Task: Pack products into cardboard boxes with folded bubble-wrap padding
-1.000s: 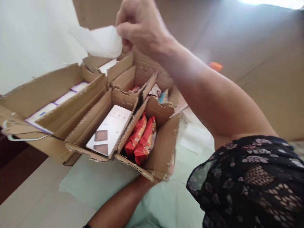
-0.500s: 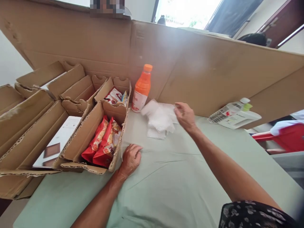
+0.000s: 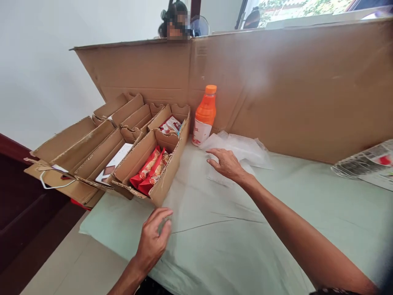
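Note:
My right hand reaches over crumpled translucent plastic wrap, thumb and fingers apart, with nothing gripped; whether it touches the wrap I cannot tell. Just beyond those fingers stands an upright orange bottle with a white label. My left hand is raised near the front of the table, its fingers curved and the thumb apart, holding nothing. Closest to it is a cardboard box with red snack packets inside.
More open cardboard boxes crowd the left side. A tall cardboard panel stands behind everything. At the far right lies a clear plastic package. A person is partly visible beyond the panel. Green cloth covers the table.
The view has swung left. My left hand has lifted off the cloth, opened and come nearer. My right hand has moved left over the wrap toward the bottle.

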{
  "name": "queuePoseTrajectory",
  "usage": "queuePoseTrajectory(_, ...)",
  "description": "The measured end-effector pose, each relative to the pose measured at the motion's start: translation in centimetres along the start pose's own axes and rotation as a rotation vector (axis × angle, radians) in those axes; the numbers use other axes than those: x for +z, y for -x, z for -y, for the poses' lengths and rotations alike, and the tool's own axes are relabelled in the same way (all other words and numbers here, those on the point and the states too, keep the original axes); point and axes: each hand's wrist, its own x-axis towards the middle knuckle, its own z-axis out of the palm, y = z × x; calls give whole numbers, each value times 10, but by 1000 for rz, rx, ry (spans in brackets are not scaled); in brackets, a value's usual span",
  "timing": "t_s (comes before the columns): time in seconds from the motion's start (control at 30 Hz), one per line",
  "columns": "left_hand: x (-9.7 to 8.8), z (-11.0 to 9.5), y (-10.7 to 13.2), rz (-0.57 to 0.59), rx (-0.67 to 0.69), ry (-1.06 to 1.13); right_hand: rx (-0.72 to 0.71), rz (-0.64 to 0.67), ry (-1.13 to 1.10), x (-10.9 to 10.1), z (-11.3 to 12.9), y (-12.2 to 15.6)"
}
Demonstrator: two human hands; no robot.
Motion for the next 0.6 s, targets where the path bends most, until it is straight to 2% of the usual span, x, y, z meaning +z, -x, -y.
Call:
queuePoseTrajectory(0.07, -14, 11, 25, -178, -166, -4, -24, -2, -147, 2, 21, -16)
queuePoseTrajectory(0.17, -20, 31, 42, -361, -371, 60, -36, 19, -320, 24, 57, -47)
queuePoseTrajectory(0.23, -18, 39, 42, -403, -433, 138, -26, 26, -398, 44, 77, -60)
queuePoseTrajectory(0.3, -14, 41, 39, -383, -448, 201, -6, 12, -460, 59, 90, -56)
queuePoseTrajectory(0.37, -12, 41, 36, -348, -454, 221, 21, -22, -504, 65, 96, -33)
queuePoseTrajectory(0.43, -12, 40, 38, -333, -460, 196, 56, -72, -529, 61, 96, 6)
queuePoseTrajectory(0.53, -10, 37, 51, -310, -460, 133, 117, -164, -536, 44, 90, 84)
queuePoseTrajectory(0.6, -5, 35, 66, -238, -440, 109, 181, -249, -520, 31, 86, 141)
